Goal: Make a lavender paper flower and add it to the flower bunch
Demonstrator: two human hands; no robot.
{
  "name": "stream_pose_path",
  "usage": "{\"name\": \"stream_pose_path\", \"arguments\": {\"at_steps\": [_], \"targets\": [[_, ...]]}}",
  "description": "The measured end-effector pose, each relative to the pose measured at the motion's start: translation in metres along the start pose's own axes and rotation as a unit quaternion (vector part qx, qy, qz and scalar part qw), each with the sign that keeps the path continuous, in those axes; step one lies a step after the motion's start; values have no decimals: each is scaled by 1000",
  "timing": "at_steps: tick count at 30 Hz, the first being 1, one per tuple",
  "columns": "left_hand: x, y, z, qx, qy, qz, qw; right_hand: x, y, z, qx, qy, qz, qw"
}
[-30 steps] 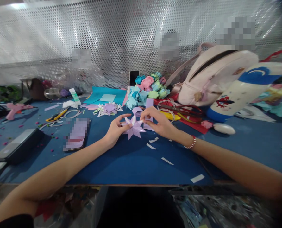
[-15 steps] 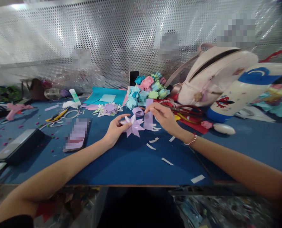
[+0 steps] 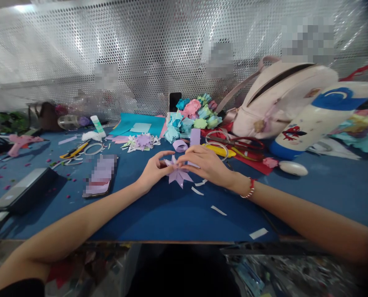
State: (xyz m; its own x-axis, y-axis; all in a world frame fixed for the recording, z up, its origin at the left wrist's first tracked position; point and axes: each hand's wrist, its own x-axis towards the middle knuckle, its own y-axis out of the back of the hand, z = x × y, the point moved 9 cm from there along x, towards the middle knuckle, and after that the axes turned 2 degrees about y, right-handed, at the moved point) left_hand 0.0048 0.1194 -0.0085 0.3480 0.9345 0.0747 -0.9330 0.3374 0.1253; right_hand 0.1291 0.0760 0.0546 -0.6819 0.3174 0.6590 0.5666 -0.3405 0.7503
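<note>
A lilac paper flower [image 3: 180, 178] with several pointed petals is held between the thumb and fingers of my left hand [image 3: 154, 171], at the middle of the table. From the right, my right hand [image 3: 210, 165] reaches over it, its bent fingers closed on the flower's upper side near the centre. Those fingertips partly cover the petals. Just behind the hands lie a curled lilac paper strip [image 3: 180, 145] and a flat lilac strip [image 3: 195, 138], which my right hand partly hides. White paper scraps [image 3: 197, 191] are scattered in front of the right hand.
A phone [image 3: 101, 175] and a dark power bank [image 3: 24, 187] lie to the left, with a yellow cutter [image 3: 75, 149] behind. Crumpled paper flowers [image 3: 191, 117] are heaped at the back. On the right stand a pale backpack [image 3: 283, 99] and a large bottle [image 3: 314, 123].
My right hand has moved left and down from the lilac strip onto the paper flower. The flower, in my left hand, has shifted slightly right and toward me.
</note>
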Motion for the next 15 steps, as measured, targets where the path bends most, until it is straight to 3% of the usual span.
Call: {"name": "stream_pose_path", "arguments": {"at_steps": [7,15], "targets": [[1,-2,-2,-84,-9,-3,996,0,-6,-4,-18,24,-12,999],[2,0,-5,-45,11,4,999,-1,-15,2,6,0,-44,999]]}}
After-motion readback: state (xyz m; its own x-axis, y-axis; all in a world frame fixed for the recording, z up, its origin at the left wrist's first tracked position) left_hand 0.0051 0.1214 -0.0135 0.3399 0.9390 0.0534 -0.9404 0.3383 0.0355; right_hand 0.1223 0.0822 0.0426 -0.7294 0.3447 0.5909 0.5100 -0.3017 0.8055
